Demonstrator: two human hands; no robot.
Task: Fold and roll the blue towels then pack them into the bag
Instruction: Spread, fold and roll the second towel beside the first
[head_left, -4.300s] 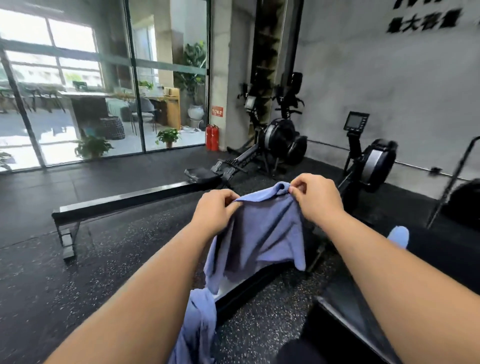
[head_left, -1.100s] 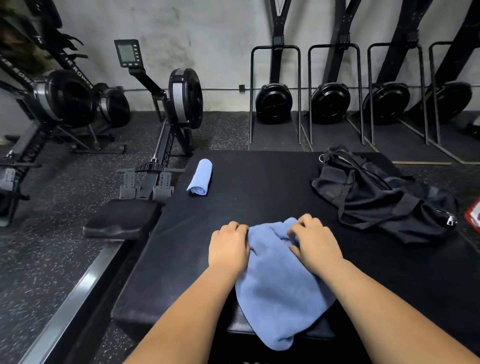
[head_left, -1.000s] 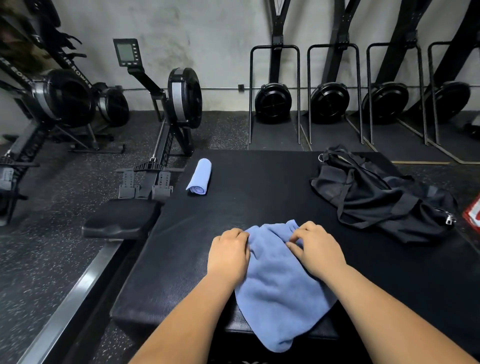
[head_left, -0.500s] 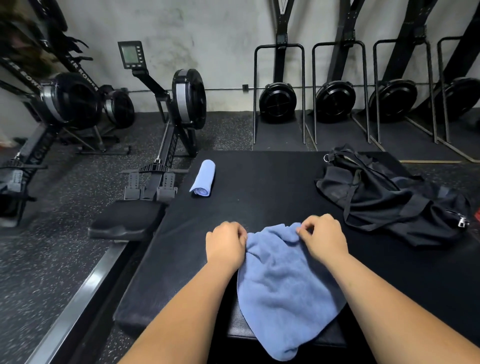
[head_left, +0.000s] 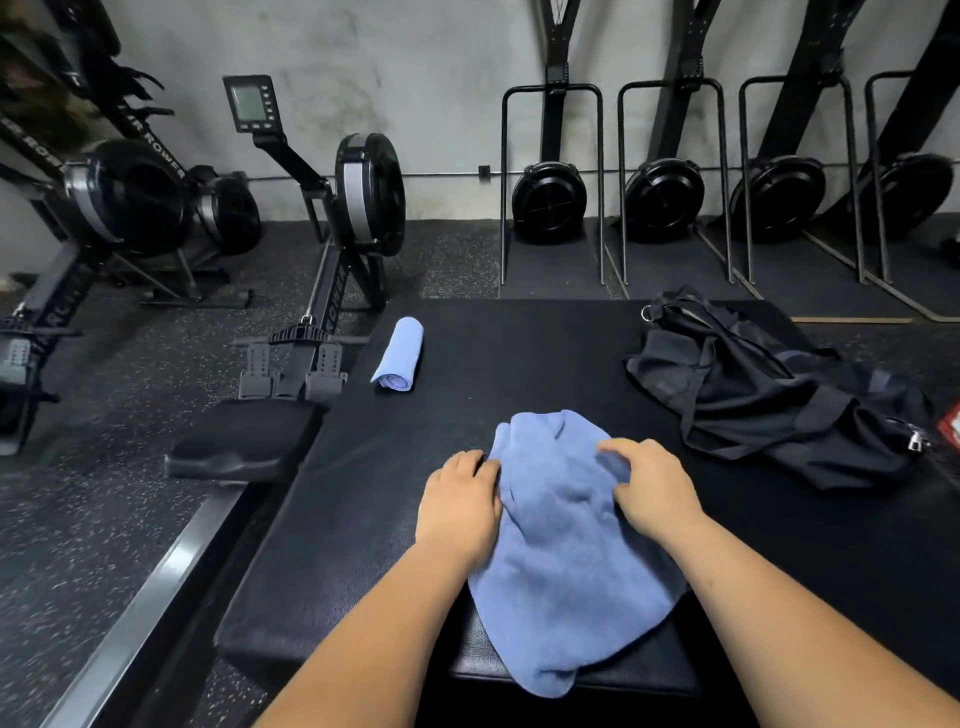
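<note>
I take the loose blue towel (head_left: 566, 540) under my hands as the landmark. Beyond it the black mat (head_left: 519, 353) lies bare up to its far edge, a wide lane for either hand. Far-left of the towel the rolled towel (head_left: 397, 355) sits near the mat's edge, well apart. Right of the towel, the black bag (head_left: 769, 395) sprawls over the mat, with a bare strip between bag and towel. Left of the towel the mat is free up to its edge; past that stands the rowing machine (head_left: 311, 291) and its seat (head_left: 244, 436).
</note>
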